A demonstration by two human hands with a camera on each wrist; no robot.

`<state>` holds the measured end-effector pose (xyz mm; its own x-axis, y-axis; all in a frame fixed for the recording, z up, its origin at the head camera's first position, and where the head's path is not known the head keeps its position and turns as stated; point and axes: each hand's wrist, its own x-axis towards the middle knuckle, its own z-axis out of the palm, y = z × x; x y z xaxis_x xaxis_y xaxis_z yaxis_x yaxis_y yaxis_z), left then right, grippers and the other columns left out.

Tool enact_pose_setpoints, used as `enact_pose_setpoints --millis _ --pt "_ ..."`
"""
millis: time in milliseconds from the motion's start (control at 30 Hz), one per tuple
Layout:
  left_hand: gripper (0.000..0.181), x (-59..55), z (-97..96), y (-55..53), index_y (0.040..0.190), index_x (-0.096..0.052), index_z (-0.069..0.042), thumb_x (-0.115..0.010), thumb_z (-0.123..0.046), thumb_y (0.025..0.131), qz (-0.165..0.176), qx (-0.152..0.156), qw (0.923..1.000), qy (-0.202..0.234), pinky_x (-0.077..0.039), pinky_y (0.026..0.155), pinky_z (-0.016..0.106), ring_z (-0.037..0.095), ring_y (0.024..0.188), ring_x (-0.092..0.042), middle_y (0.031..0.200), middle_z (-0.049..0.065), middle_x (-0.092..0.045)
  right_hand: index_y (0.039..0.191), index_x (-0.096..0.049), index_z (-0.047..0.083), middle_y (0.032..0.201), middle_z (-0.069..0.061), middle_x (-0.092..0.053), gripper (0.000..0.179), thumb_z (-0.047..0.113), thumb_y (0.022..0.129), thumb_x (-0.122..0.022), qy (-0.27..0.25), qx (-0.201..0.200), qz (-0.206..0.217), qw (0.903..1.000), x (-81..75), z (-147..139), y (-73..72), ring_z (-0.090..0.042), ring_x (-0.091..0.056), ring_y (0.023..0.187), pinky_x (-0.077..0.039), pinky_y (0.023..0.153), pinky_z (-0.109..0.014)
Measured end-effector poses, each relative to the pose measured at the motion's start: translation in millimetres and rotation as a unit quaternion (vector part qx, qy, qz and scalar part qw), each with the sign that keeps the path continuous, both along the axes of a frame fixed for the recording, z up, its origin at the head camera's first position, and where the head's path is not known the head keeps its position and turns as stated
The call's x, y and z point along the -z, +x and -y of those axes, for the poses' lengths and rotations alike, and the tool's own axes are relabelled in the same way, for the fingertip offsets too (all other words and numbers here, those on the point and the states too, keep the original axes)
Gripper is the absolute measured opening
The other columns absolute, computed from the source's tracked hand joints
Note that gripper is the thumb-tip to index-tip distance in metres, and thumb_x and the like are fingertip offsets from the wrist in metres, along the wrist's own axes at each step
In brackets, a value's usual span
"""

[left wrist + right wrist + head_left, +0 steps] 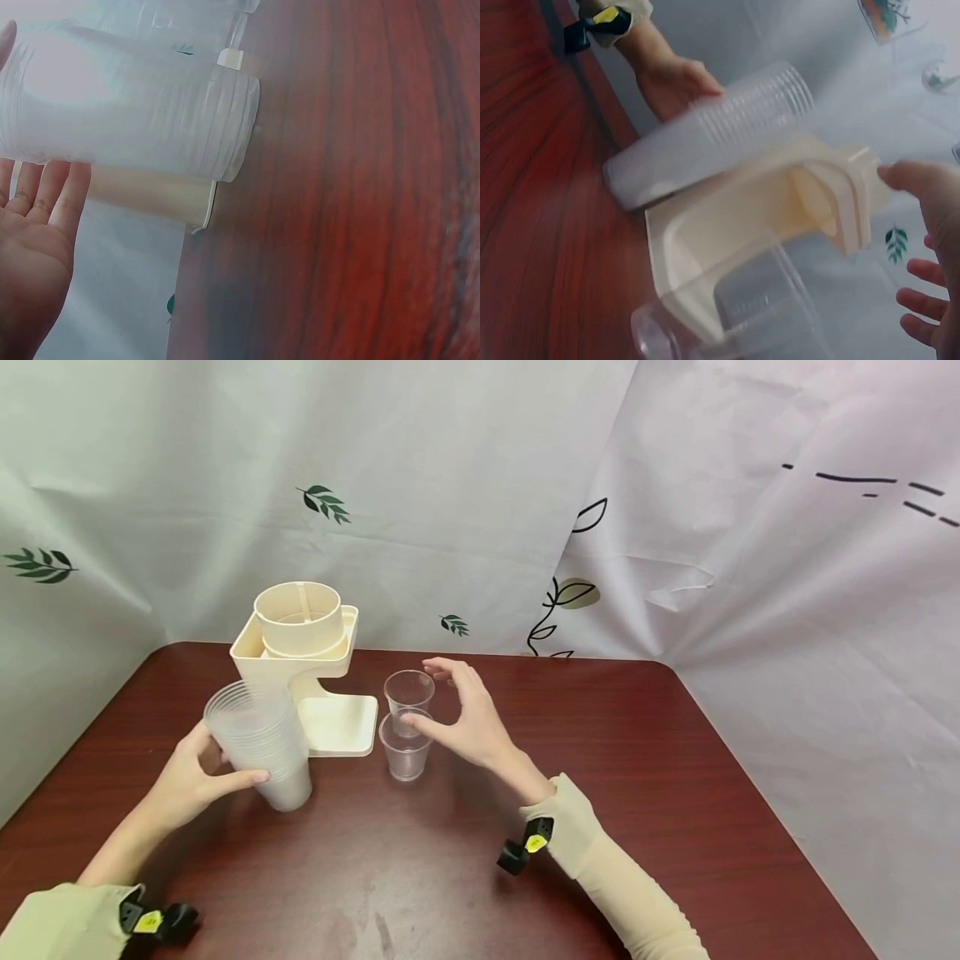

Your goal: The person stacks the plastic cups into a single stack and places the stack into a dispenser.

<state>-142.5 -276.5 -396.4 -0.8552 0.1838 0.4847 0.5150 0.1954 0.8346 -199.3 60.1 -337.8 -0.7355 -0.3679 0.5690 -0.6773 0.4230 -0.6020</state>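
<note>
A tall stack of clear plastic cups [258, 735] leans slightly in my left hand [183, 777], whose thumb and fingers grip its sides. In the left wrist view the stack [135, 105] fills the upper left, with the fingers of the left hand [34, 247] against it. Two clear plastic cups [407, 756] stand near the middle of the table, one showing behind or inside the other; I cannot tell which. My right hand [472, 722] is beside them, thumb and fingers spread apart. The right wrist view shows this hand [937, 247] apart from a blurred clear cup [757, 300].
A cream-coloured stand [341, 727] with an upper tray and a round cup-like holder [300, 627] is at the back left, just behind the stack. The dark red table [600, 760] meets a pale curtain [450, 485] with leaf prints along its back edge.
</note>
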Motion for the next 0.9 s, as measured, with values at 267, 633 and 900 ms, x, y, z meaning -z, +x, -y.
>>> enact_pose_setpoints --millis 267,633,900 --pt "0.086 -0.7 -0.9 -0.8 0.138 -0.041 -0.002 -0.07 0.026 0.061 -0.007 -0.002 0.9999 -0.011 -0.044 0.083 0.006 -0.003 0.104 -0.057 0.121 -0.011 -0.056 0.133 -0.044 0.011 0.126 -0.012 -0.056 0.066 0.018 0.078 -0.079 -0.023 -0.034 0.128 0.9909 18.1 -19.0 -5.7 -0.023 -0.054 0.118 -0.043 0.103 -0.039" --pt "0.093 -5.4 -1.4 3.0 0.142 -0.037 -0.008 -0.074 0.022 0.062 0.004 -0.037 0.997 -0.068 -0.044 0.082 0.005 -0.005 0.107 -0.054 0.126 -0.014 -0.052 0.133 -0.042 0.006 0.127 -0.016 -0.056 0.07 0.011 0.075 -0.08 -0.024 -0.066 0.222 0.9726 41.8 -30.5 -13.9 -0.034 -0.054 0.119 -0.046 0.101 -0.043" --pt "0.091 -8.3 -0.9 4.5 0.142 -0.039 -0.008 -0.076 0.017 0.063 0.001 -0.049 0.9943 -0.095 -0.042 0.082 0.004 -0.007 0.107 -0.053 0.124 -0.018 -0.052 0.134 -0.043 0.002 0.129 -0.02 -0.054 0.07 0.004 0.074 -0.079 -0.018 -0.099 0.26 0.9603 49.8 -24.0 -13.6 -0.033 -0.054 0.12 -0.043 0.104 -0.046"
